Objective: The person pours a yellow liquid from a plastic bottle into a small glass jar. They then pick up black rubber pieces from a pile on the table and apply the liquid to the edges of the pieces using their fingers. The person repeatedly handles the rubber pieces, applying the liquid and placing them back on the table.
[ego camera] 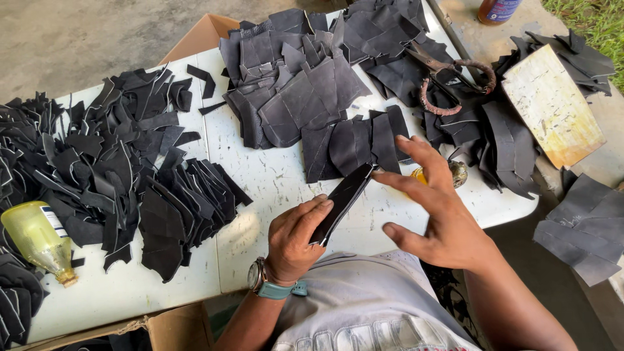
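On white table (273, 182) | far left: yellow bottle (36, 240) lying beside black leather scraps (130, 169) | centre: left hand (296, 237) closed around black leather strip (341, 201), tilted above tabletop | right hand (435, 208) open, fingers spread, fingertips touching strip's upper end | beyond: rusty shears (448, 81) on dark cut pieces (299, 91)

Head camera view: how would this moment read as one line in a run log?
left hand: grips dark leather strip | right hand: open, fingertips at strip's upper end | white table: heaped black leather pieces, scissors, yellow bottle
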